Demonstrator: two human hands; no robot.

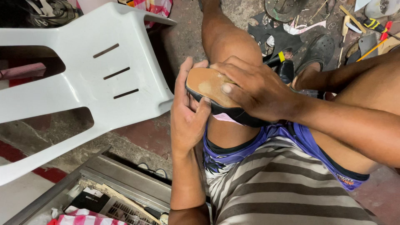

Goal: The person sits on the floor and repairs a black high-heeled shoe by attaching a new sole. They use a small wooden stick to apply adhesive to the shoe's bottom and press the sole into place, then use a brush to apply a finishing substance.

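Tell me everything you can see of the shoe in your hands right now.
The shoe is black with a tan, scuffed sole, turned sole-up and resting across the left knee. The left hand cups its toe end from the side; the right hand lies over its middle, fingers pressing the sole. Its heel end is hidden under the right hand.

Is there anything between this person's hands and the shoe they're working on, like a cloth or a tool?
Nothing visible does. The left hand grips the toe end of the black shoe directly, thumb on its edge. The right hand lies bare across the tan sole, fingertips pressing on it. The shoe rests on the knee.
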